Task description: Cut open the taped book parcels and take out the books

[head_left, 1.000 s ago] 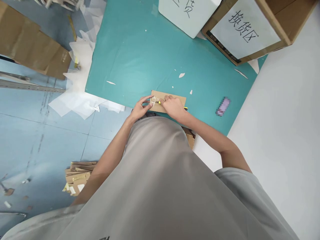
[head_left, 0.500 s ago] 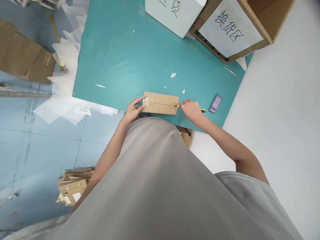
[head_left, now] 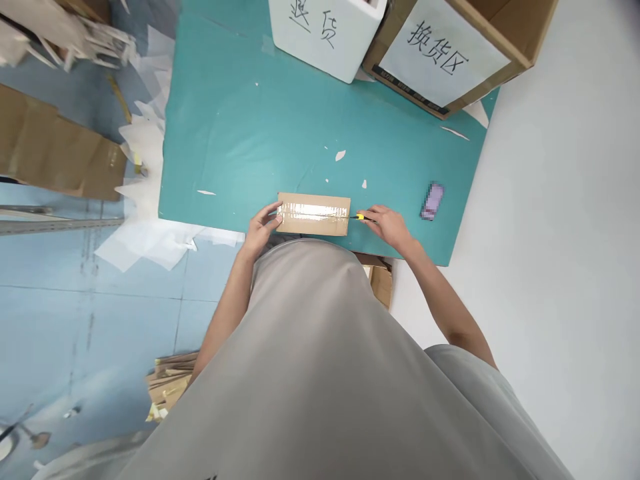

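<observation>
A small brown cardboard box (head_left: 313,215) lies at the table's near edge, with shiny tape along its middle seam. My left hand (head_left: 261,229) grips the box's left end between thumb and fingers. In my right hand (head_left: 387,227) is a yellow and black utility knife (head_left: 361,217), its tip pointing left at the box's right end. The right hand itself is just right of the box, its fingers closed round the knife.
On the green table (head_left: 225,140) stand a white bin (head_left: 325,33) and an open cardboard box with a paper sign (head_left: 440,50) at the far side. A blurred purple object (head_left: 433,201) lies right of my hand. Paper scraps dot the tabletop.
The right hand has turned, and the knife now shows in front of the fingers, with a small gap from hand to box. The view has shifted slightly. The left hand still holds the box.
</observation>
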Tool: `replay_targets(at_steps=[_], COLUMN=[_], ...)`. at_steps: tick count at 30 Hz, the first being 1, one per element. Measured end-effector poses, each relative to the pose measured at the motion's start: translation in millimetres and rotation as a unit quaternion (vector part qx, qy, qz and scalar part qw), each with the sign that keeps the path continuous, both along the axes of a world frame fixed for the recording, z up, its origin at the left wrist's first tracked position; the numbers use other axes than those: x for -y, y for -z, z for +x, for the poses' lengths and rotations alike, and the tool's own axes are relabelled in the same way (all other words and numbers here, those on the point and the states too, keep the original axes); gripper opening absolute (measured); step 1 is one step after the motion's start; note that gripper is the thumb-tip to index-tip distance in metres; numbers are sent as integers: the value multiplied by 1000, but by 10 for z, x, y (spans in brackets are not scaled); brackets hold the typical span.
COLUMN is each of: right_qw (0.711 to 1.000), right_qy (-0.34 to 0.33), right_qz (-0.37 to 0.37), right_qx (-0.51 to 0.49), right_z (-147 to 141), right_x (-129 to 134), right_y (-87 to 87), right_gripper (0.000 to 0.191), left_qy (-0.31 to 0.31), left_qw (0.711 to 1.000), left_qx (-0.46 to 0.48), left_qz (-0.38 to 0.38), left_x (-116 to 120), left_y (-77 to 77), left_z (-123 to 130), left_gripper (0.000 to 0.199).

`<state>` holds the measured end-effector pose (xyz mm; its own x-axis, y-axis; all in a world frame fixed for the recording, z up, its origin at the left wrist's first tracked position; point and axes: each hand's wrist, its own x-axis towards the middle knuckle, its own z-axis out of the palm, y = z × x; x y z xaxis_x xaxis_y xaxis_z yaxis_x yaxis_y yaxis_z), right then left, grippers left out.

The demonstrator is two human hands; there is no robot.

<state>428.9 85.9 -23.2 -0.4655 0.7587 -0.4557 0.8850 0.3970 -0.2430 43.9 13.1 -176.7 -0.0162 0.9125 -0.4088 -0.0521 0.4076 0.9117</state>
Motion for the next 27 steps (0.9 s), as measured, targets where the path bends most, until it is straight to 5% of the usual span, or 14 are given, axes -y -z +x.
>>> replay_targets(at_steps=[6,12,17,21,27], right_qw=[983,975,904,846,849], right_qy=[67,118,260,328,349], right_qz=[-4,4,-60,-90,-7], right_qx=[-172,-188,-333,-411,-396], right_z=[-404,-592,-727,-910,-660], right_x=[182,207,318,378,156], right_y=[286,569,685,607,447], right_gripper=[40,40,49,58,63], left_qy=[-9,-46,-45,-20,92], left_qw=[1000,996,994,996,994], left_qx=[-6,-61,-82,-73,-44], left_qz=[-27,-47,-51,-42,-29], left_x=[13,59,94,-7,-265], left_y=[48,157,348,512,654], left_z=[-287,-556,-659,-494,223], left_gripper=[81,89,88,95,113])
